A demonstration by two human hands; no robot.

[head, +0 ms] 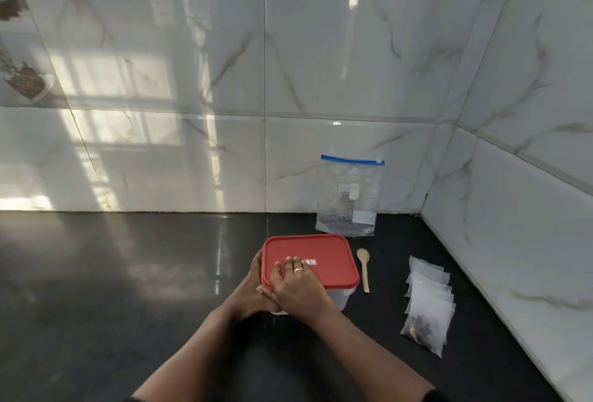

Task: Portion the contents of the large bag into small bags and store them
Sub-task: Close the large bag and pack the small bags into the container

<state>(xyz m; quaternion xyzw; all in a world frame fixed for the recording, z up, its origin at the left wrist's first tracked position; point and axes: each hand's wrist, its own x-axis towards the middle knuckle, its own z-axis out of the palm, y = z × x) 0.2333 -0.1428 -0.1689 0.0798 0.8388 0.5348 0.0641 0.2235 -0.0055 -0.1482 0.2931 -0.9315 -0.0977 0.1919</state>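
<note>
A clear plastic container with a red lid (324,257) stands on the black counter. My right hand (296,286) lies flat on the lid's near left part, fingers straight, a ring on one finger. My left hand (255,289) holds the container's left side, thumb at the lid's rim. The large clear bag with a blue zip strip (349,197) leans upright against the tiled wall behind the container. A wooden spoon (364,268) lies right of the container. Several small clear bags (428,302) lie overlapped in a row at the right, the nearest holding dark contents.
The glossy black counter (128,289) stretches to the left. White marble-look tiled walls (288,80) close off the back and the right side, meeting in a corner behind the large bag.
</note>
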